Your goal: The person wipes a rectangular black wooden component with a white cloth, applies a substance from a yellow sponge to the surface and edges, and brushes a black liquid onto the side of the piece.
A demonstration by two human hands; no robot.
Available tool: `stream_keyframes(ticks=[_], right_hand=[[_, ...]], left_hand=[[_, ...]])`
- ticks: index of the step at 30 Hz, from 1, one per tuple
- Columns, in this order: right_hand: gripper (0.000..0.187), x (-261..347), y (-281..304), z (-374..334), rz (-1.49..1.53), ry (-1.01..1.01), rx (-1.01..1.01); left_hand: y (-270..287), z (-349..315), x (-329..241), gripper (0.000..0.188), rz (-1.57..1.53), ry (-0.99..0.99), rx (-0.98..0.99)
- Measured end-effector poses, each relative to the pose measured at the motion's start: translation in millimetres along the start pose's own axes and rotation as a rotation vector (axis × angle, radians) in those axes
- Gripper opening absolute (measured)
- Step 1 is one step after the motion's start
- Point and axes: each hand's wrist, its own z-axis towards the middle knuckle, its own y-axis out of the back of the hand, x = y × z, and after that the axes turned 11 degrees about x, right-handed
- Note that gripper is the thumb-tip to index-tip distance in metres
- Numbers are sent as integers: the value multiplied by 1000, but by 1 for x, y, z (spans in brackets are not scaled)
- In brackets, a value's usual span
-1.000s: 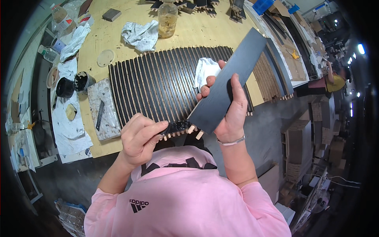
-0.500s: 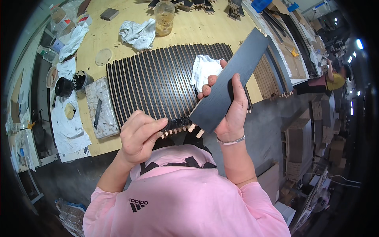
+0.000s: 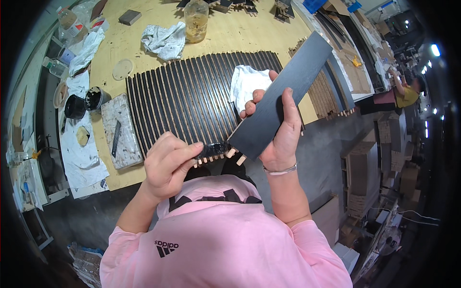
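Observation:
My right hand (image 3: 281, 129) grips a long dark board (image 3: 283, 93), tilted up toward the far right. Two pale wooden dowels (image 3: 241, 160) stick out of its near end. In my left hand (image 3: 168, 163), fingers pinched, is a flat scraper (image 3: 215, 150) smeared with glossy black paste. The scraper's tip is at the board's near corner; whether it touches is hard to tell. Under and beyond my hands, a row of dark boards (image 3: 177, 96) stands packed side by side, pale edges showing between them. A white cloth (image 3: 247, 86) lies on the row, behind my right fingers.
Left of the row are a stained slab (image 3: 108, 139) bearing a dark blade (image 3: 116, 137), and tubs of black paste (image 3: 96, 98). Beyond lie a crumpled rag (image 3: 163, 41) and a bottle (image 3: 196, 21). Another person (image 3: 406, 93) stands far right, near stacked boards (image 3: 362, 177).
The scraper and board keep nearly the same place against each other, still in my hands. The whole view has shifted slightly. The other person's arm has moved a little.

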Motion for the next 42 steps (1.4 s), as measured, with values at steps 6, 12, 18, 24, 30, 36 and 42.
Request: stream_keyframes(ticks=[6,12,18,24,30,36,42], right_hand=[[47,-3,0,1,-7,-4,-1],[48,-3,-3,3,-10,-12,-16],[46,-7,0,7,13,-8,-62],[46,-8,0,9,-11,-6,-64],[47,-9,2,8,-31,-13,-54],[50,-10,4,8,-87,12,-59],[52,-9,1,6,-72,4,-41]], left_hand=[[1,-2,4,29,-19,69,-1],[3,-1,6,29,31,81,4],[-2,2,-4,34,-70,-10,-6],[-18,0,-8,36,-126,-19,61],[-22,5,-7,37,-105,-24,67],[-24,7,-7,36,-107,-15,112],[-26,7,-7,35,-131,-11,134]])
